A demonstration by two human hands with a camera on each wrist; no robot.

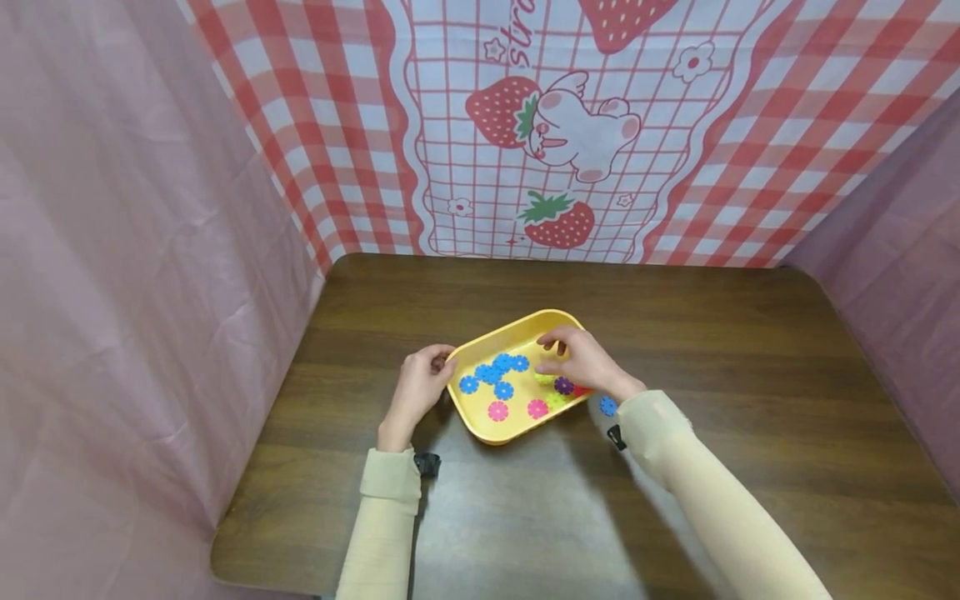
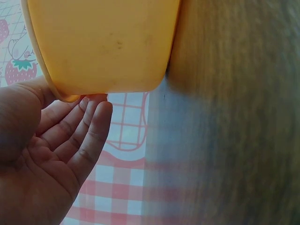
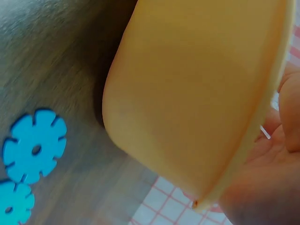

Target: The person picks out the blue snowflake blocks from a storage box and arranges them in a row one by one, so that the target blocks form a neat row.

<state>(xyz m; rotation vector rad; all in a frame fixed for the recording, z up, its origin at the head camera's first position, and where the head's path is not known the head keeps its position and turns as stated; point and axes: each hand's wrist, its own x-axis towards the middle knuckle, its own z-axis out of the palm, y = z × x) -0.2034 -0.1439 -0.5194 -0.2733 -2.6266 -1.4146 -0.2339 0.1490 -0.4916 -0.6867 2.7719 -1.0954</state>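
Observation:
A yellow plastic tray (image 1: 517, 332) sits at an angle on the table, with several flower-shaped snowflake discs inside. My left hand (image 1: 422, 385) pinches the tray's left end, its thumb over the rim and its fingers against the outer wall (image 2: 108, 47). Over the tray's right half hovers my right hand (image 1: 581, 360), thumb and fingers parted with nothing visible between them. Below its thumb lies a yellow-green disc (image 1: 543, 379), close to a purple disc (image 1: 564, 386). Blue discs (image 1: 492, 372) cluster towards the left, and a pink disc (image 1: 498, 411) lies near the front wall.
Outside the tray, blue discs (image 3: 35, 146) lie on the wooden table (image 1: 720, 350) below my right wrist. A red-and-white checked cloth (image 1: 330, 125) with strawberries hangs behind the table. Pink curtains (image 1: 135, 250) stand along both sides.

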